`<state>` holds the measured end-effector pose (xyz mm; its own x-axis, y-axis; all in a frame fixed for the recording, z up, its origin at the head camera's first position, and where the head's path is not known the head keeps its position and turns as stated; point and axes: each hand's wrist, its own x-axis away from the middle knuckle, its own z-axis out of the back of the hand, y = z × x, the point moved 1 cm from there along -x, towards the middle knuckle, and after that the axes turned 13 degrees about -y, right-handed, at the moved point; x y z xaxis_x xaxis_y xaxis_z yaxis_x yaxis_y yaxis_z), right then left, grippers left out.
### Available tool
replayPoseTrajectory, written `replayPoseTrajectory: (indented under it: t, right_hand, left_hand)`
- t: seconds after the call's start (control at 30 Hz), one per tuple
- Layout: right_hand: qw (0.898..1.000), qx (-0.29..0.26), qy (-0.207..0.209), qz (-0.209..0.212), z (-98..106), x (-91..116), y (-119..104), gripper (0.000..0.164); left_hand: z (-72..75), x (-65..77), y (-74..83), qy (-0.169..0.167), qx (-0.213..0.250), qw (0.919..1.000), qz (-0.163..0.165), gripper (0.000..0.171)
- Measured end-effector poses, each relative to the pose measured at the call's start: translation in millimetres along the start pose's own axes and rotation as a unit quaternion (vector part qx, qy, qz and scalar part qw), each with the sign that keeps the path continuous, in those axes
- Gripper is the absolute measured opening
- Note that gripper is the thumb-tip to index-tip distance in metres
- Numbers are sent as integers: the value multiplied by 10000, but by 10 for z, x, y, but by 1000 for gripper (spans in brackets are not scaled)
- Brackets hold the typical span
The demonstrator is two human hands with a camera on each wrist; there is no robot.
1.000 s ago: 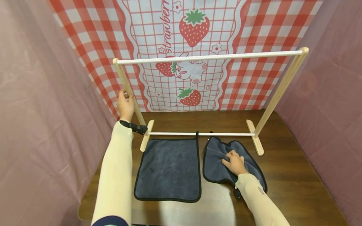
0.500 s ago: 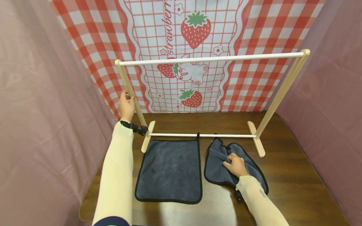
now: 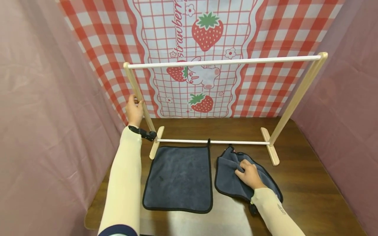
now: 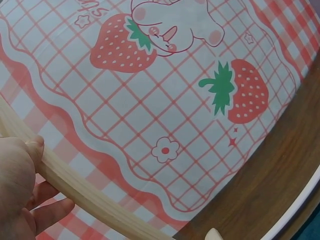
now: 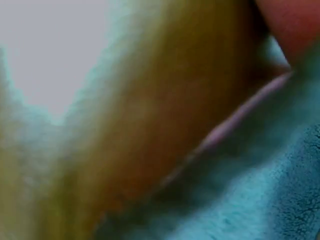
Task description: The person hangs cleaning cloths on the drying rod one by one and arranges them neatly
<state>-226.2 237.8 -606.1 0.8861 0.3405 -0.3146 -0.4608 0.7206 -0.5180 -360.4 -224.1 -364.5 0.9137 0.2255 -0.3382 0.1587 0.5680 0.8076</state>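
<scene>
My left hand (image 3: 134, 110) grips the left upright of a wooden hanging rack (image 3: 220, 62), thumb and fingers on either side of the post. In the left wrist view, my fingers (image 4: 47, 212) wrap that pale wooden post (image 4: 92, 197). My right hand (image 3: 250, 175) pinches a rumpled dark grey towel (image 3: 228, 183) with black edging, its cloth bunched up at my fingertips. Close and blurred, the right wrist view shows towel fabric (image 5: 240, 205) beside a bright patch. To the left, a second dark grey towel (image 3: 178, 180) lies flat, its hanging loop overlapping the rack's lower bar.
The rack stands on a brown wooden table (image 3: 307, 183) on two wooden feet, with its right foot (image 3: 270, 147) beyond the rumpled towel. Behind hangs a red-and-white checked strawberry cloth (image 3: 206, 32). Pink curtains (image 3: 47, 108) close off both sides.
The rumpled towel's top end has shifted toward me and slightly right, away from the lower bar, and bunches more under my right hand. My left hand stays on the post.
</scene>
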Motion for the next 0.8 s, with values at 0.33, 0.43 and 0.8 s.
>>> replayPoseTrajectory:
  t: [0.33, 0.43, 0.8]
  right_hand:
    - [9935, 31, 839, 771, 173, -143, -142, 39]
    - [9910, 37, 974, 917, 237, -183, -188, 37]
    - [9800, 43, 1349, 1462, 498, -355, -384, 32]
  left_hand:
    - [-2, 5, 7, -65, 36, 10000, 20, 28]
    - [2, 6, 11, -55, 51, 10000, 11, 29]
    - [9, 5, 15, -115, 113, 9999, 55, 29]
